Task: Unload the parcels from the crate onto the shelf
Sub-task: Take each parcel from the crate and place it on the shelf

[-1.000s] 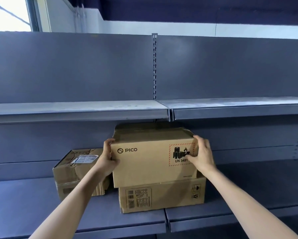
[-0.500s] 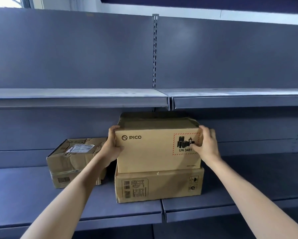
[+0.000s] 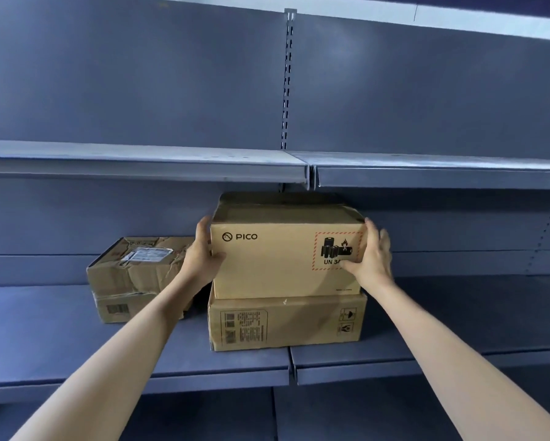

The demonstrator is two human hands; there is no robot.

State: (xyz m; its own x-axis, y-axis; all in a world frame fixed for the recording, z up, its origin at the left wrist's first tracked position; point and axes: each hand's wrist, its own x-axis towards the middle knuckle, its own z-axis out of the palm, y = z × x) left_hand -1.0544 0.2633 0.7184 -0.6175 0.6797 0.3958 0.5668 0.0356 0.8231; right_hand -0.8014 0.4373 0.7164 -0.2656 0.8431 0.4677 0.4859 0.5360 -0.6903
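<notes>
We face a run of grey-blue metal shelving (image 3: 140,74) that fills nearly the whole frame, its back panel split by a slotted upright (image 3: 287,81) running down the centre. An upper shelf (image 3: 140,163) crosses the middle of the frame from edge to edge, pale where the light strikes its top. Below it the lower shelf (image 3: 44,338) spans the bottom third, joined in two sections at the centre. A strip of white wall (image 3: 458,17) shows along the top right edge.

On the lower shelf, at centre frame, sits a flat cardboard box (image 3: 286,324) with printed labels on its front. Stacked on it is our PICO box (image 3: 280,265), marked with a battery warning label, its top close under the upper shelf. To the left, just beside the stack, lies a crumpled parcel (image 3: 133,278) with a white shipping label on its lid.

Our left hand (image 3: 202,256) clasps the PICO box at its left edge, thumb on the front face; our right hand (image 3: 372,259) clasps the right edge, thumb over the warning label. Both arms reach up from the bottom corners.
</notes>
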